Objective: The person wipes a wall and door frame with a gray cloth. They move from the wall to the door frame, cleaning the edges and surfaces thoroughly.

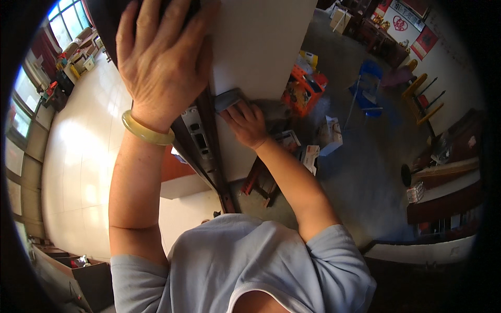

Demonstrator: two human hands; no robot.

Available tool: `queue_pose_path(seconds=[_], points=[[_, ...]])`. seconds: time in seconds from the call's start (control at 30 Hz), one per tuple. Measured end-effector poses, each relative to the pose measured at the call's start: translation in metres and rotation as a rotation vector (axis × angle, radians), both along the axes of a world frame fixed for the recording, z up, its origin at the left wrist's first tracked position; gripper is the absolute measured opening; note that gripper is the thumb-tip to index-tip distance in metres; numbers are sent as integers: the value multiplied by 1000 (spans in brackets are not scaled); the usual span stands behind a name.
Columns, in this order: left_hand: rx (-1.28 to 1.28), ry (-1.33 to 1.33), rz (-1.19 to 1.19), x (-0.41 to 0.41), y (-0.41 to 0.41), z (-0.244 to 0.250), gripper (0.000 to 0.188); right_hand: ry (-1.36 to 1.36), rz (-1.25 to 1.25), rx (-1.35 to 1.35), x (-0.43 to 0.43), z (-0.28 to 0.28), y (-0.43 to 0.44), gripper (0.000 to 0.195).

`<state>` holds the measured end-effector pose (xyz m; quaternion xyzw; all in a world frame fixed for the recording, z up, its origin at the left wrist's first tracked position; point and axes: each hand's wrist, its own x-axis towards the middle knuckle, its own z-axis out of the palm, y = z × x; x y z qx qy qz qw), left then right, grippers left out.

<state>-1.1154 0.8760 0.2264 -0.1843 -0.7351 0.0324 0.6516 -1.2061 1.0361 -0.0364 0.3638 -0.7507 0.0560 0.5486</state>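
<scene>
My left hand (166, 62), wearing a pale jade-coloured bangle (148, 131), lies spread against a dark door frame (219, 156) with nothing in its grasp. Its fingertips run up to the top of the picture. Lower and to the right, my right hand (248, 123) presses a folded grey cloth (229, 101) to the white wall surface (258, 43) beside the frame. Part of the cloth is hidden under the fingers. Between my two forearms, a metal strike plate (200, 135) is set into the frame's edge.
A red-orange carton (301, 92), a white box (330, 135) and a dark wooden stool (260, 184) stand right of the wall. Farther off are a blue folding chair (370, 86) and a yellow-framed chair (420, 92). Pale tiled floor (78, 156) stretches away at left.
</scene>
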Motion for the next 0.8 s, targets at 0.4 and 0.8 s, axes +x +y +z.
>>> queue_pose_path(seconds=[0.4, 0.8], points=[[-122, 99, 30, -11, -5, -8, 28, -317, 33, 306, 23, -94, 31, 35], [-98, 130, -24, -13, -8, -11, 28, -116, -100, -124, 31, 49, 54, 37]])
